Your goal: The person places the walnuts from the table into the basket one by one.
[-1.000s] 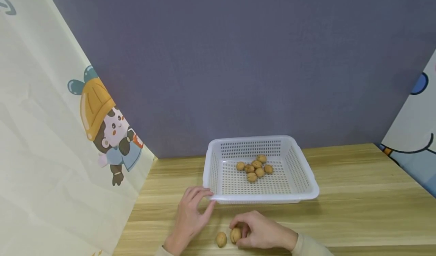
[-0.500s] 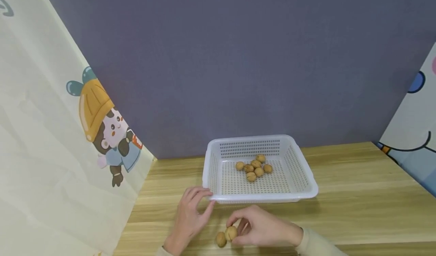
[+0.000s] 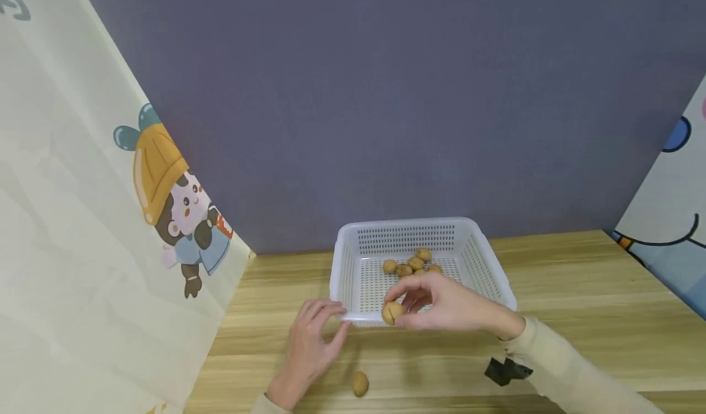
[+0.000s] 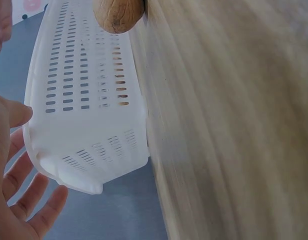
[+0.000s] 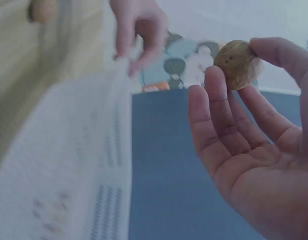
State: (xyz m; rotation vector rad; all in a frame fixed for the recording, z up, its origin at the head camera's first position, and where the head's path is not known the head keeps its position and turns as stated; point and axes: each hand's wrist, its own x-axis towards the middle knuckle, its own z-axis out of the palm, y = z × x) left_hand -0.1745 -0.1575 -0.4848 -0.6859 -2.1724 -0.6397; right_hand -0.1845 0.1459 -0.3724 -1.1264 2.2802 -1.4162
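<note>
Above the front rim of a white perforated plastic basket (image 3: 344,267), my right hand (image 3: 455,307) pinches a walnut (image 3: 392,313) between thumb and fingertips. The right wrist view shows that walnut (image 5: 239,65) raised off any surface. My left hand (image 3: 310,348) holds the basket's front left corner, thumb at the front rim and fingers along the side; the left wrist view has the thumb (image 4: 16,114) touching the rim. Several walnuts (image 3: 390,266) lie inside the basket, some partly hidden by my right hand. A single walnut (image 3: 360,384) rests on the table in front.
The wooden table (image 3: 573,304) runs along a dark blue-grey panel (image 3: 386,108) behind the basket. A pale wall covering with a cartoon figure (image 3: 187,206) stands at the left, another printed sheet (image 3: 662,199) at the right. A black patch (image 3: 506,371) shows beside the right sleeve.
My right hand has lifted one walnut from the table beside the other and carried it up and forward to the basket's front rim. My left hand has stayed at the corner.
</note>
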